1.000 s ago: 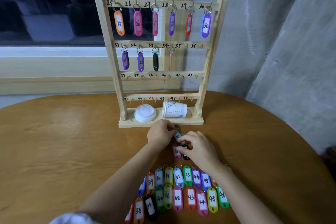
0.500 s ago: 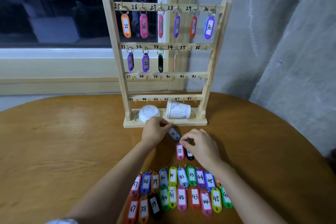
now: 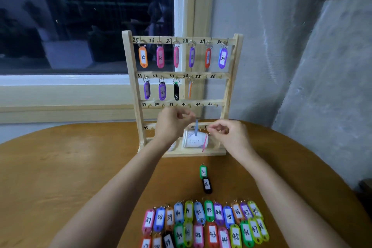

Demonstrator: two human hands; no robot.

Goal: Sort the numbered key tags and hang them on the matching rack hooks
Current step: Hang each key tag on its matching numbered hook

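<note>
The wooden rack [image 3: 226, 106] stands at the table's far side. Tags 25 to 30 hang on its top row [image 3: 182, 57], and tags fill hooks 31 to 34 [image 3: 162, 90]; hooks 35 and 36 are bare. My left hand [image 3: 173, 123] pinches a blue tag [image 3: 196, 127] that hangs edge-on in front of the lower rows. My right hand [image 3: 227, 133] pinches the ring of a pink tag [image 3: 205, 143] dangling beside it. A green tag 36 [image 3: 203, 171] and a black tag 36 [image 3: 207, 185] lie on the table below. Two rows of tags 37 to 48 [image 3: 205, 223] lie nearest me.
A paper cup [image 3: 193, 141] lies on its side on the rack's base, with a white lid [image 3: 172, 146] mostly hidden behind my left wrist. The round wooden table [image 3: 70, 167] ends near a window sill at the back and a grey wall on the right.
Both hands rose from the table to the front of the rack, the left with the blue tag, the right with the pink tag. Two tags numbered 36 stay on the table.
</note>
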